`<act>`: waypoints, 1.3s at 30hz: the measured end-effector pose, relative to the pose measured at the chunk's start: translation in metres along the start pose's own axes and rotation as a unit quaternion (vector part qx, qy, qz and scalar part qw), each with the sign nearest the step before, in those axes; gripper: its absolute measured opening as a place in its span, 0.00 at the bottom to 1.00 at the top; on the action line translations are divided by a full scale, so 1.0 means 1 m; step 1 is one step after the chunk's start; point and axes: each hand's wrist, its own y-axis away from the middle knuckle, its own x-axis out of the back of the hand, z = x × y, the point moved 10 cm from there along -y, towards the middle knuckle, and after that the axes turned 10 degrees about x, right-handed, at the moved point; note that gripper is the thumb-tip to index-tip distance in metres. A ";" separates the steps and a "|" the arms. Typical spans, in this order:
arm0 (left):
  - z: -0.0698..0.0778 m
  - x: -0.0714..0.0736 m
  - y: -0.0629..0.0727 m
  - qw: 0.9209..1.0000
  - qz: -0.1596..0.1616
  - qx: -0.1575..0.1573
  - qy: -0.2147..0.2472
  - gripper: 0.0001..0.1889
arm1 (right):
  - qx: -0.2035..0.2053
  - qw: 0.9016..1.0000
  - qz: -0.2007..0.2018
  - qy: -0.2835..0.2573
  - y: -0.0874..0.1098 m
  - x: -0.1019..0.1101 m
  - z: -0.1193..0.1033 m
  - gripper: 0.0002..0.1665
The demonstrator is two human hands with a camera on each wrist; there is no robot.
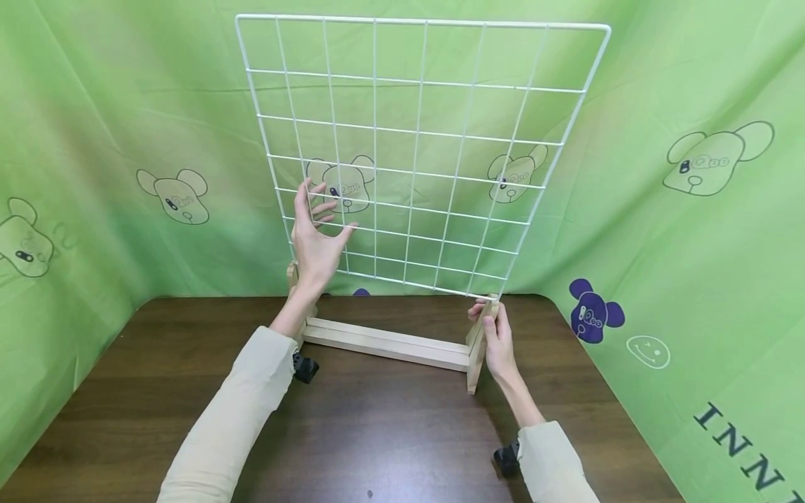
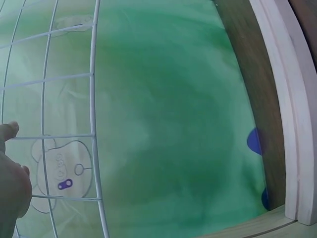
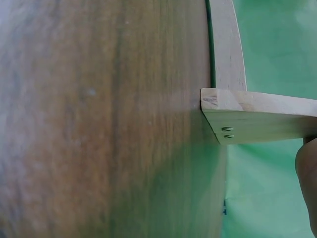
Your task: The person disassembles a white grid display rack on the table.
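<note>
A white wire grid panel (image 1: 417,130) stands upright, leaning slightly, with its lower right corner at the top of a wooden stand's right side piece (image 1: 477,349). The fingers and thumb of my left hand (image 1: 317,248) are spread at the panel's lower left. In the left wrist view, the thumb tip is right by a wire. My right hand (image 1: 498,342) grips the upper part of the right side piece, thumb on the near side and fingertips showing beyond it. A wooden crossbar (image 1: 386,342) joins both side pieces; my left arm partly hides the left one (image 1: 292,274).
The stand sits on a dark brown wooden table (image 1: 377,426). Behind and at both sides hangs a green cloth (image 1: 711,265) printed with bear faces. Two screw heads (image 3: 227,133) show on the right side piece's outer face. A small black camera is worn at each wrist.
</note>
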 end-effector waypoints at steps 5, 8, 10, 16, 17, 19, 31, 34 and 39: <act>0.010 0.001 0.000 1.000 0.000 -0.021 -0.002 0.49 | -0.004 1.000 -0.004 0.012 -0.004 -0.003 -0.007 0.21; 0.014 0.002 0.000 1.000 -0.001 -0.021 -0.004 0.49 | 0.000 1.000 0.000 0.005 -0.005 -0.003 -0.008 0.16; 0.017 0.003 0.001 1.000 -0.003 -0.019 -0.004 0.49 | 0.010 1.000 0.002 -0.004 -0.006 -0.002 -0.007 0.16; 0.024 0.010 0.005 1.000 -0.013 -0.009 -0.003 0.49 | 0.043 0.998 -0.011 -0.035 -0.009 0.000 -0.004 0.19; 0.024 0.012 0.006 1.000 -0.014 -0.004 -0.006 0.49 | 0.048 0.998 -0.013 -0.037 -0.009 0.000 -0.005 0.20; 0.025 0.016 0.008 1.000 -0.017 0.003 -0.011 0.49 | 0.059 0.997 -0.013 -0.037 -0.010 0.000 -0.006 0.20; 0.006 0.034 0.032 0.996 -0.046 0.061 -0.040 0.48 | 0.041 0.999 -0.015 -0.013 -0.017 -0.004 -0.031 0.16; -0.002 0.037 0.038 0.994 -0.059 0.076 -0.048 0.48 | 0.034 0.999 -0.016 -0.011 -0.015 0.003 -0.022 0.16; -0.009 0.045 0.046 0.992 -0.075 0.080 -0.063 0.49 | 0.023 0.999 -0.005 -0.022 -0.011 0.014 -0.011 0.16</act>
